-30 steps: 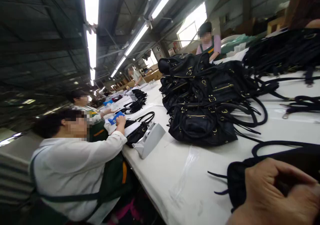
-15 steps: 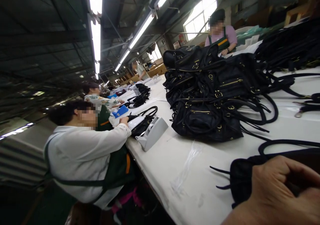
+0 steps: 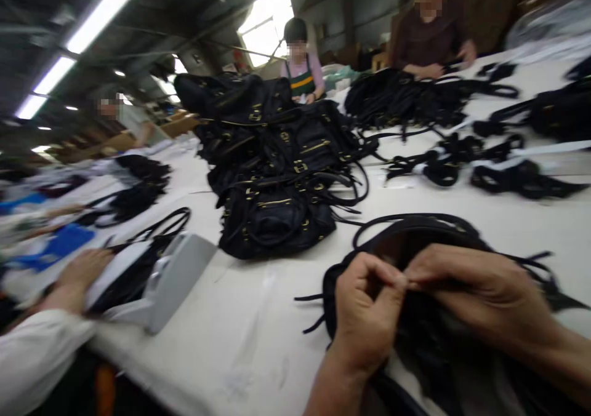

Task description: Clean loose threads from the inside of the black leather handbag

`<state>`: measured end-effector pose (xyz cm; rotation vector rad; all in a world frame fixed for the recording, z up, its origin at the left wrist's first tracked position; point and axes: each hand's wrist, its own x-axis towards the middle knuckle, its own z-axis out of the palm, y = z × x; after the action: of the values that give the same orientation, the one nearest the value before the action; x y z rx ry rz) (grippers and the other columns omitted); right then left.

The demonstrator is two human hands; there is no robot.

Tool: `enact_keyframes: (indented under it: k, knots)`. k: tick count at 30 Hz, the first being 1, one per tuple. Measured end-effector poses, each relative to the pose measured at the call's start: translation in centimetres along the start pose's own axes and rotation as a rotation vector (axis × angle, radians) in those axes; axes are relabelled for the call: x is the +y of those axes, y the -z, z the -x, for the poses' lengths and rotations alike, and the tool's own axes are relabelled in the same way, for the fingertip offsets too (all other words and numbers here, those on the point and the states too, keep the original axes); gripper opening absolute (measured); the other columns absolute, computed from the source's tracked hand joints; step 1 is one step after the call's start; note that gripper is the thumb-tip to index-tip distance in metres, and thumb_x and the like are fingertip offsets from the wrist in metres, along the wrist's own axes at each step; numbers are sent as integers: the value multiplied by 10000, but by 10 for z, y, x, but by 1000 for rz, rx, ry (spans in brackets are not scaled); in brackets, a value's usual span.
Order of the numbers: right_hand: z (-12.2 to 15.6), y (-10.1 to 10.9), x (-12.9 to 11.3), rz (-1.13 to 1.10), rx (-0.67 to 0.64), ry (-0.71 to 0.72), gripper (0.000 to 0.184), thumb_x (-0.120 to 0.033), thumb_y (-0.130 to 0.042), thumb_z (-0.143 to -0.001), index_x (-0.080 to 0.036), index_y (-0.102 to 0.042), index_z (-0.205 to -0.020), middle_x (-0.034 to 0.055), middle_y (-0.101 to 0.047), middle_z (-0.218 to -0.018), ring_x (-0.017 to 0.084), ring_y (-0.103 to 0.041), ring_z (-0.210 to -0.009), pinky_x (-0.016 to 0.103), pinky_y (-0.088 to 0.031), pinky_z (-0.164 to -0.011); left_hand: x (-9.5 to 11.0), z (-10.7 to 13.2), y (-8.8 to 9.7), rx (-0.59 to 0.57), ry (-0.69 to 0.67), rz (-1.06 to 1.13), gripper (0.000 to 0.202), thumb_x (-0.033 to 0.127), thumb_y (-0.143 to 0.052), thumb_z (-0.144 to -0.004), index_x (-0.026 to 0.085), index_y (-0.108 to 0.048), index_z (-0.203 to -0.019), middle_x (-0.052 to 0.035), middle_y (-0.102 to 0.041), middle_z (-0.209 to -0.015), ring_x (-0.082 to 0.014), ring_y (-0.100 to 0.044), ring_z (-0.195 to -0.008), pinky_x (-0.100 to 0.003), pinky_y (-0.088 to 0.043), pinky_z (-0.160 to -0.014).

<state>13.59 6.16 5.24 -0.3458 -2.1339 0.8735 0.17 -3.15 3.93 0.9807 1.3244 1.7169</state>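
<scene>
A black leather handbag (image 3: pixel 415 234) lies in front of me on the white table (image 3: pixel 240 336), its dark opening facing up and a curved strap arching over it. My left hand (image 3: pixel 369 308) and my right hand (image 3: pixel 475 287) pinch its upper edge, fingertips almost meeting. Something thin may lie between the fingertips, but it is too small to tell. Much of the bag's lower part is hidden by my hands and forearms.
A tall pile of black studded handbags (image 3: pixel 277 176) stands ahead. Bundled black straps (image 3: pixel 443 164) lie to the right. A grey tape dispenser (image 3: pixel 180 274) stands at left, beside a co-worker's hand (image 3: pixel 83 274) on a bag. Other people work along the table.
The view has swung right, bringing more straps and another person into sight. My left hand has appeared, and both hands now pinch the bag's edge, which has risen higher in view.
</scene>
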Motion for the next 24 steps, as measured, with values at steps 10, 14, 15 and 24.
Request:
enact_keyframes:
  k: [10, 14, 15, 24]
  knots:
    - [-11, -3, 5, -159, 36, -156, 102, -96, -721, -781, -187, -717, -826, -19, -703, -775, 102, -646, -699, 155, -470, -671, -5, -7, 7, 129, 85, -161, 302, 418, -718, -773, 178, -545, -834, 10, -639, -701, -92, -597, -643, -136, -472, -597]
    - [-10, 0, 1, -137, 54, -130, 89, -102, -691, -800, -174, -719, -842, -5, -700, -781, 107, -644, -702, 163, -465, -670, -5, -7, 10, 145, 99, -184, 338, 451, -727, -754, 177, -538, -813, 14, -629, -675, -93, -587, -623, -135, -453, -568]
    - [-10, 0, 0, -132, 51, -125, 78, -107, -678, -809, -169, -716, -837, -1, -697, -775, 108, -640, -695, 167, -462, -663, -6, -7, 10, 138, 107, -188, 339, 452, -729, -752, 176, -540, -813, 14, -628, -675, -95, -587, -626, -137, -452, -569]
    - [-6, -5, 0, -113, 17, -55, 91, -134, -591, -833, -140, -659, -772, 34, -642, -726, 135, -586, -673, 219, -433, -628, -9, -6, 1, 133, 54, 40, 423, 377, -793, -696, 190, -414, -670, 49, -565, -646, -86, -529, -617, -158, -453, -601]
